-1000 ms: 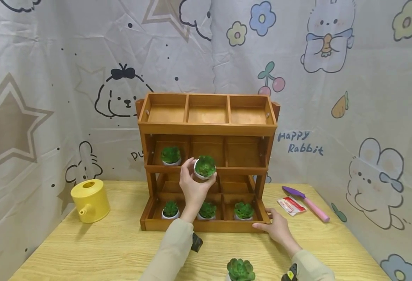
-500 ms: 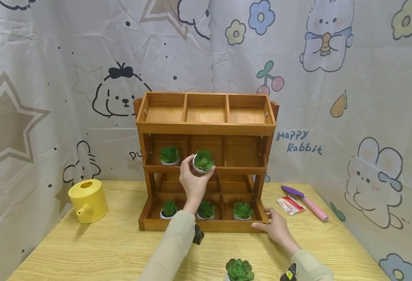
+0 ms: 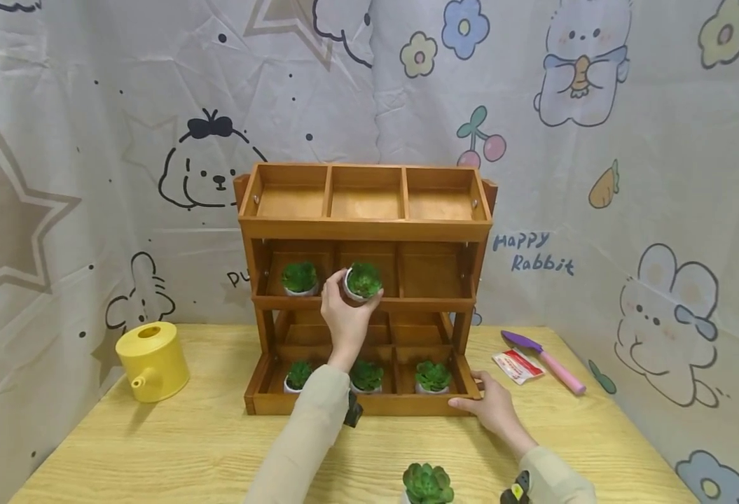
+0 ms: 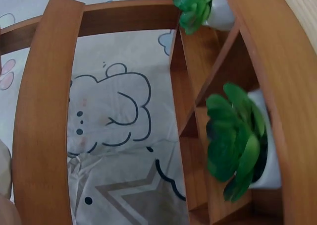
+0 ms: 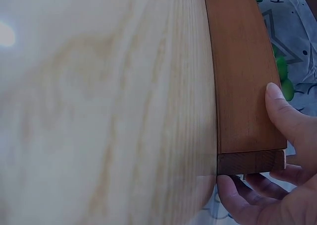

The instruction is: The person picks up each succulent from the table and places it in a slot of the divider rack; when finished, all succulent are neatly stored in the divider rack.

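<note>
My left hand (image 3: 347, 323) holds a small potted succulent (image 3: 364, 280), thumb and fingers round its white pot, at the front of the middle tier of a wooden plant stand (image 3: 369, 229). In the head view it overlaps that tier's middle compartment. Another succulent (image 3: 300, 278) sits in the compartment to its left. My right hand (image 3: 496, 407) grips the stand's lower right corner; the right wrist view has its thumb (image 5: 282, 108) on the front board and its other fingers round the end. In the left wrist view, lower-tier succulents (image 4: 235, 140) show, while the held pot is out of sight.
Three potted succulents stand in the bottom tier, one per compartment, the right one (image 3: 433, 376) fully visible. Another succulent (image 3: 428, 483) is at the table's near edge. A yellow watering can (image 3: 153, 362) stands left; a purple-bladed trowel (image 3: 548, 360) and a red-and-white packet (image 3: 518, 365) lie right.
My left hand has raised the held succulent a little, toward the middle compartment of the middle tier. My right hand keeps its grip on the corner. The head view has shifted slightly.
</note>
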`<state>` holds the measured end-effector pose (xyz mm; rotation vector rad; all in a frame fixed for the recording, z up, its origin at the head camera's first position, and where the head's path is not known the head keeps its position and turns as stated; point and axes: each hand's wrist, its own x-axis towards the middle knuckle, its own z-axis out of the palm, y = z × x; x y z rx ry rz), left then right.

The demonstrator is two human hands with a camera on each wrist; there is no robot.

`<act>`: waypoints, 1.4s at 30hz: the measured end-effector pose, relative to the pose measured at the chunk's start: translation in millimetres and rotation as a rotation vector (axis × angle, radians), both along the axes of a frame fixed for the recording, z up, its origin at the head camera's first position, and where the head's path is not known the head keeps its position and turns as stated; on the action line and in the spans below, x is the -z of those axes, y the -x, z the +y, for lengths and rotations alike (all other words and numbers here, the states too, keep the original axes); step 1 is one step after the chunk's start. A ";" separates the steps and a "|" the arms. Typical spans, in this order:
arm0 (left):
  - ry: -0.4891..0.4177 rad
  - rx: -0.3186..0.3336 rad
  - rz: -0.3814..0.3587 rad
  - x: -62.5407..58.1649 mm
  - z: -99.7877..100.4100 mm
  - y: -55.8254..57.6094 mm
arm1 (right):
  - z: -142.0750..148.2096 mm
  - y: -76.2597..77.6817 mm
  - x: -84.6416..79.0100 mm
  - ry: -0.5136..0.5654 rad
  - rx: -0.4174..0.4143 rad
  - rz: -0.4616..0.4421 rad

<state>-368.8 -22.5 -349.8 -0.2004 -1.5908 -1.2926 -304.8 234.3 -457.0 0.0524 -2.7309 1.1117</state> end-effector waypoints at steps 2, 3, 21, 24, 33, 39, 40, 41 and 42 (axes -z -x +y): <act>0.019 0.008 0.000 -2.2 -0.8 2.2 | 0.1 -0.1 -0.8 -0.003 0.001 -0.001; 0.025 0.014 -0.001 -3.2 -1.1 2.8 | 0.2 0.0 -1.0 -0.005 0.001 -0.002; 0.135 0.016 -0.130 -13.7 -2.3 7.7 | -1.5 1.2 0.2 -0.009 -0.004 0.001; 0.158 -0.002 -0.171 -17.2 -2.6 7.8 | -0.7 2.2 0.3 -0.009 -0.005 -0.006; 0.236 -0.053 -0.284 -26.4 -4.9 9.4 | 0.8 3.7 -0.2 -0.009 -0.001 -0.017; 0.246 -0.069 -0.331 -27.8 -3.1 9.4 | -0.3 2.4 -1.4 -0.007 -0.001 -0.019; 0.247 -0.069 -0.341 -27.9 -2.9 9.2 | -0.5 2.2 -1.4 -0.008 -0.001 -0.020; 0.249 -0.068 -0.352 -28.1 -2.8 8.8 | -0.6 1.9 -1.3 -0.007 0.000 -0.021; 0.253 -0.068 -0.364 -28.3 -2.7 8.4 | -0.8 1.7 -1.1 -0.007 -0.001 -0.023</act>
